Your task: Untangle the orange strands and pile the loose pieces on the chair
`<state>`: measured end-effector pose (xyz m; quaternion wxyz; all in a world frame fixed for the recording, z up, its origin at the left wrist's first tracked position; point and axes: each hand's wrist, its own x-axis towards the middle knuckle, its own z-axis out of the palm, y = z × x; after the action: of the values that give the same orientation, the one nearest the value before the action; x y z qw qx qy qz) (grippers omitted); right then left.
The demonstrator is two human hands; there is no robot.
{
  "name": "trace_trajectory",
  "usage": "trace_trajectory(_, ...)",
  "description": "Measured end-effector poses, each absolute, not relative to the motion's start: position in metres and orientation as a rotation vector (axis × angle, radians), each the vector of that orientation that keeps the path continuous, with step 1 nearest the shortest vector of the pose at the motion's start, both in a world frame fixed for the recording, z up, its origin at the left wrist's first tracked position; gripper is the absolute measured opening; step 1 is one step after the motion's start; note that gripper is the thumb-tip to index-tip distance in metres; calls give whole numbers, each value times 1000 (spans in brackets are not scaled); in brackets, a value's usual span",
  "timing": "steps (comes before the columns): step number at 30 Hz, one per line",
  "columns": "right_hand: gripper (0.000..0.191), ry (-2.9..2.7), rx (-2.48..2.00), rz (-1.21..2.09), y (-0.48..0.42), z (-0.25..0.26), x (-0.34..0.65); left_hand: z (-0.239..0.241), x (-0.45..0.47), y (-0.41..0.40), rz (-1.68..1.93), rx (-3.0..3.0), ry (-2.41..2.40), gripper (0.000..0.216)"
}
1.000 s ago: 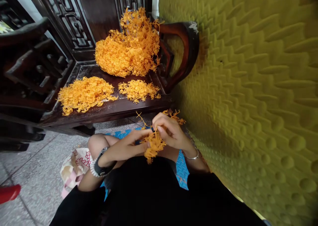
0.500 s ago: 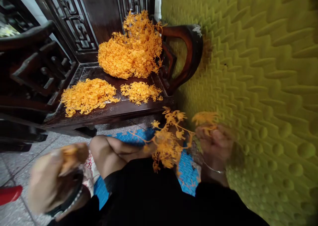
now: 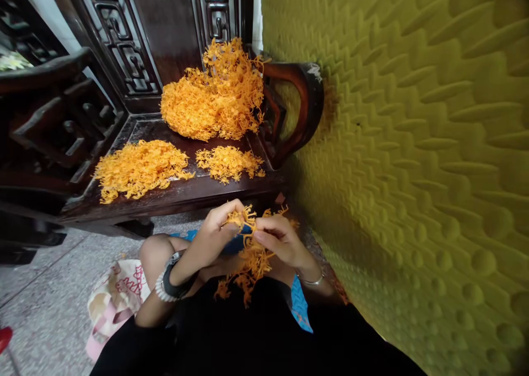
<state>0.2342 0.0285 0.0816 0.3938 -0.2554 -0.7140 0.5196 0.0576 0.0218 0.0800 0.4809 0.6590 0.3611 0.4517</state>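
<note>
My left hand (image 3: pixel 219 231) is closed around a small bunch of orange, spidery, plastic-looking pieces (image 3: pixel 243 217). Its fingertips almost meet those of my right hand (image 3: pixel 281 238), whose thumb and forefinger pinch part of the same orange material. Below both hands, a loose tangle of orange branching pieces (image 3: pixel 252 263) hangs over my lap. On the dark wooden chair seat lie a large orange heap (image 3: pixel 215 97), a flatter orange pile (image 3: pixel 142 169) at the front left and a smaller orange pile (image 3: pixel 229 162) at the front right.
The carved dark chair (image 3: pixel 173 199) stands in front of my knees, its curved armrest (image 3: pixel 312 100) close to a textured yellow-green wall (image 3: pixel 392 144). A cloth bag (image 3: pixel 118 293) rests on the speckled floor (image 3: pixel 53 293) at the left. A red object (image 3: pixel 5 338) shows at the left edge.
Both hands have come inward from far apart and now meet over my lap. The orange tangle hangs beneath them. The view has shifted slightly, and more of the cloth bag shows.
</note>
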Motion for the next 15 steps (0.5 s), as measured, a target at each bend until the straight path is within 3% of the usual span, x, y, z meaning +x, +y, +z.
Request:
trace_trajectory(6,46,-1707,-627,1450,20,76,224,85,62,19,1575,1792,1104,41)
trace_trajectory(15,52,-1278,15,1981,5,36,199,78,75,-7,1605,1491,734,47)
